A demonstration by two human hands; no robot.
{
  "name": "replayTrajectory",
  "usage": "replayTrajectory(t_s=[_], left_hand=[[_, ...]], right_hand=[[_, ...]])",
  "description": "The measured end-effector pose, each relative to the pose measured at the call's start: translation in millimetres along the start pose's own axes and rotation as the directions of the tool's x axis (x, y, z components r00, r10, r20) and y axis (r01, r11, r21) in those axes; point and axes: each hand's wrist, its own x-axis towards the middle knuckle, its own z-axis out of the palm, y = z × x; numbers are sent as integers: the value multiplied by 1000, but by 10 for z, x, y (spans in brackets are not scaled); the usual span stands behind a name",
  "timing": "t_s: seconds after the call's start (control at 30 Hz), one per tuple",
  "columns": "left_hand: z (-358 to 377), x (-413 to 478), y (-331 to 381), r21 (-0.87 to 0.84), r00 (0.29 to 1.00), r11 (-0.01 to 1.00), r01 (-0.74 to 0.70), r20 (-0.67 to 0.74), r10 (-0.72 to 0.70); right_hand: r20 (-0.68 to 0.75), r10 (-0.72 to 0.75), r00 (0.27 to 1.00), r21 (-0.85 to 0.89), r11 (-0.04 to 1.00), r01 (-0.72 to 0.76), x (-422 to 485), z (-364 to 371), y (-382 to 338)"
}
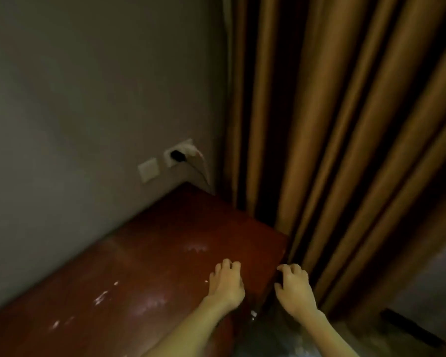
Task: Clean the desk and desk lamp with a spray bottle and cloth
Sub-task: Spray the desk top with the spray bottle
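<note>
A dark red-brown desk (144, 266) runs along the wall from the lower left to the corner, its top showing pale glossy patches. My left hand (225, 282) hovers over the desk's right end with fingers loosely curled, holding nothing. My right hand (292, 287) is just past the desk's right edge, beside the curtain, fingers also loosely curled and empty. No spray bottle, cloth or lamp is in view. The picture is dim and blurred.
A grey wall (88, 99) backs the desk, with a white switch plate (148, 169) and a socket (180, 153) holding a black plug and cable. Heavy brown curtains (332, 124) hang at the right. A dark flat object (412, 328) lies on the floor, lower right.
</note>
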Motion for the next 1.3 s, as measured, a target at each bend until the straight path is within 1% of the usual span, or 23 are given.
replayTrajectory(t_s=[0.1, 0.2, 0.3, 0.4, 0.53, 0.6, 0.7, 0.8, 0.87, 0.97, 1.13, 1.3], left_hand=[[-274, -132, -435, -8, 975, 978, 209, -80, -209], [-472, -389, -796, -50, 909, 921, 386, -148, -389], [-571, -735, -1111, -129, 808, 832, 539, -198, -555], [-568, -1151, -1341, -203, 689, 720, 664, -207, -694], [-442, -1774, -1530, -299, 508, 543, 785, -191, -840], [-348, -2026, -1608, -327, 437, 472, 819, -177, -882], [-171, -2447, -1674, -390, 307, 337, 857, -138, -941], [20, -2759, -1731, -444, 220, 238, 864, -92, -971], [96, -2934, -1772, -466, 188, 198, 863, -67, -980], [134, -3155, -1907, -470, 155, 163, 867, -55, -986], [83, -3340, -2231, -460, 147, 163, 873, -72, -987], [-12, -3416, -2527, -491, 182, 216, 844, -116, -976]], right_hand=[[101, -198, 975, -45, 978, 204, 215, 100, -532], [199, -351, 915, -89, 923, 374, 312, 210, -997], [278, -472, 837, -105, 851, 514, 307, 363, -1421], [366, -579, 729, -111, 750, 652, 179, 539, -1763], [478, -684, 551, -116, 572, 812, -99, 761, -2091], [519, -708, 479, -101, 506, 857, -250, 847, -2187], [582, -737, 344, -77, 371, 925, -517, 1014, -2349], [638, -725, 259, -59, 290, 955, -781, 1122, -2471], [658, -723, 210, -39, 246, 969, -915, 1207, -2541], [661, -730, 174, -28, 208, 978, -1091, 1282, -2710], [654, -737, 171, 1, 226, 974, -1285, 1357, -3001], [653, -729, 207, -17, 259, 966, -1356, 1440, -3214]])
